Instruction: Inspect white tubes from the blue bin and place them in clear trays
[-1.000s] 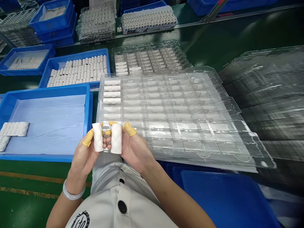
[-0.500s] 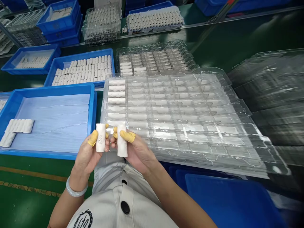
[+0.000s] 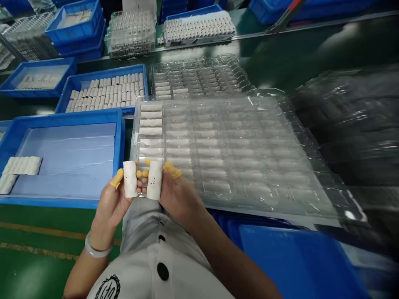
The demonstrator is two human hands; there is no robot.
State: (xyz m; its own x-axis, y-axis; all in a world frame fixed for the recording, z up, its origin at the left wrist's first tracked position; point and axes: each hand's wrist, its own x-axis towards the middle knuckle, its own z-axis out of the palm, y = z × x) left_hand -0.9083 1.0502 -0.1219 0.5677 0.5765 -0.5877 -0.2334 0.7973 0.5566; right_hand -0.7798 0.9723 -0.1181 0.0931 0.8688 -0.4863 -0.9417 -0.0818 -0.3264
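Observation:
My left hand (image 3: pixel 114 199) grips a white, slightly wavy-sided cylinder (image 3: pixel 130 179) upright between thumb and fingers. In my right hand (image 3: pixel 176 193) is a similar white cylinder (image 3: pixel 155 180), with small dark marks on its upper side. Yellow covers wrap the thumbs and some fingertips. Both hands are close together, in front of the near left corner of a clear plastic tray (image 3: pixel 246 189) with rows of compartments. A few white cylinders (image 3: pixel 151 123) lie in this tray's left column. What sits under the clear plastic elsewhere is hard to make out.
Left of the hands stands a blue bin (image 3: pixel 120 137) lined with pale sheet, holding several white pieces (image 3: pixel 23 165). Behind it, another blue bin (image 3: pixel 59 104) is packed with white cylinders. A second clear tray (image 3: pixel 202 74) lies further back. Blurred stacked plastic trays (image 3: pixel 352 120) are at right.
Both cylinders have been turned in the fingers: the left one's dark marks have mostly gone from view, and the right one now shows dark marks. The right thumb has shifted to the cylinder's side.

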